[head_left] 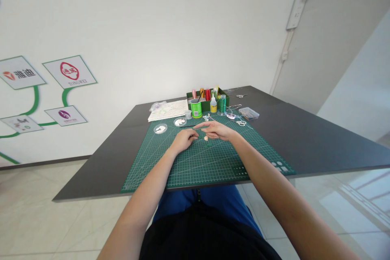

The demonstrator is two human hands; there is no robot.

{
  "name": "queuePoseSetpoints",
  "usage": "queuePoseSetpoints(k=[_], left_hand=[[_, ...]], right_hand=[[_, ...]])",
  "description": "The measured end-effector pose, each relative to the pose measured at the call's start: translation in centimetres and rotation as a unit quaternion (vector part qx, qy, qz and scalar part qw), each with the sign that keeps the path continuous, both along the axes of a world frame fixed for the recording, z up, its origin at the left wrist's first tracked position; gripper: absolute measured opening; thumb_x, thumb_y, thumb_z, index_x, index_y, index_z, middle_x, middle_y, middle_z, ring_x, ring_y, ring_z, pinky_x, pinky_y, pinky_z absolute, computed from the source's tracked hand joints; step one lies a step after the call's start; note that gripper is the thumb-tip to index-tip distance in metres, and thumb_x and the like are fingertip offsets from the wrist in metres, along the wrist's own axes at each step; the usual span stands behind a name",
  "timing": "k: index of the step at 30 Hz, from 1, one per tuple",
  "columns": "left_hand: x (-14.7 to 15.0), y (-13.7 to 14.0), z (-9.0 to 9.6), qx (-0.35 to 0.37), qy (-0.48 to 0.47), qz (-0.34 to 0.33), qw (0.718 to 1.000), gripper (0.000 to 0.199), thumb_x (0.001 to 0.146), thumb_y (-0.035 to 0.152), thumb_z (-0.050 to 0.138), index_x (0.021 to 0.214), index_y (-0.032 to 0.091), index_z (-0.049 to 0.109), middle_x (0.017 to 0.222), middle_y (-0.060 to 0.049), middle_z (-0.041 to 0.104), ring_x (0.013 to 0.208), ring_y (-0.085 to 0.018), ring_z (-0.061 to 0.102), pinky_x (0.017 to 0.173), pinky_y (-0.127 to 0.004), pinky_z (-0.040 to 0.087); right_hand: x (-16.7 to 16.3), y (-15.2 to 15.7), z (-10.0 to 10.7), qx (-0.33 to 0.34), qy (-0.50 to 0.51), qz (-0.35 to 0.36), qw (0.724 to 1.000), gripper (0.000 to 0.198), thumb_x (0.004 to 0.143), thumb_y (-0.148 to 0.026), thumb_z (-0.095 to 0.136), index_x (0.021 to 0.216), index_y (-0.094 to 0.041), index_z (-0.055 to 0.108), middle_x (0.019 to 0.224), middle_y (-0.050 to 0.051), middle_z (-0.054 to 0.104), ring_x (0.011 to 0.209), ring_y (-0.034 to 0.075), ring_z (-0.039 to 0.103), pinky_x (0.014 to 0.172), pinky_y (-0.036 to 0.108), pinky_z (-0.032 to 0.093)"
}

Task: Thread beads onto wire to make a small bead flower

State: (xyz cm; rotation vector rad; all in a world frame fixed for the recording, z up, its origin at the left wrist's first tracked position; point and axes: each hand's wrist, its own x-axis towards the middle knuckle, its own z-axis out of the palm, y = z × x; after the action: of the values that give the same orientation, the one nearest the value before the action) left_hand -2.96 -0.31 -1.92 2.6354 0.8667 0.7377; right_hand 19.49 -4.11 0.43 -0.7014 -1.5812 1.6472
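Over the green cutting mat (189,170), my left hand (184,140) has its fingers closed in a pinch. A thin green strand (200,137) runs from its fingertips towards a small cream-coloured piece (206,138), which looks petal-like. My right hand (218,130) is just to the right, index finger reaching left and the other fingers curled under. A thin pale line shows by that fingertip, too small to name. What the right fingers hold is hidden. Beyond the hands lie two shallow clear dishes, one (160,128) at the left and one (180,122) nearer, both with white contents.
Behind the hands stand a bright green tin (196,108), a glue bottle (213,105), a green glitter tube (223,103) and a dark green box (226,98) of coloured tubes. White scissors (241,123) and a clear case (249,113) lie right; white sheets (169,110) lie left.
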Motion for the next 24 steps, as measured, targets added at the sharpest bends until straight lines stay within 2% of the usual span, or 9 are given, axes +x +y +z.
queuePoseSetpoints(k=[15,24], left_hand=[[0.4,-0.7,0.8,-0.007,-0.029,-0.02,0.999,0.011,0.091,0.02,0.064,0.093,0.02,0.074,0.095,-0.006,0.074,0.091,-0.019,0.068,0.085,-0.031,0.051],[0.5,-1.1,1.5,0.021,-0.061,-0.007,0.998,0.011,0.092,0.019,0.063,0.094,0.02,0.074,0.094,-0.005,0.073,0.088,-0.019,0.066,0.083,-0.031,0.049]], right_hand=[[0.3,0.6,-0.3,0.012,-0.009,-0.084,0.996,0.053,0.087,-0.025,0.06,0.135,-0.002,0.059,0.035,-0.013,0.033,0.033,0.006,0.018,0.038,0.021,0.017],[0.6,1.0,-0.6,0.009,-0.053,-0.105,0.993,0.058,0.086,-0.025,0.057,0.138,0.0,0.055,0.034,-0.013,0.032,0.031,0.007,0.017,0.036,0.02,0.016]])
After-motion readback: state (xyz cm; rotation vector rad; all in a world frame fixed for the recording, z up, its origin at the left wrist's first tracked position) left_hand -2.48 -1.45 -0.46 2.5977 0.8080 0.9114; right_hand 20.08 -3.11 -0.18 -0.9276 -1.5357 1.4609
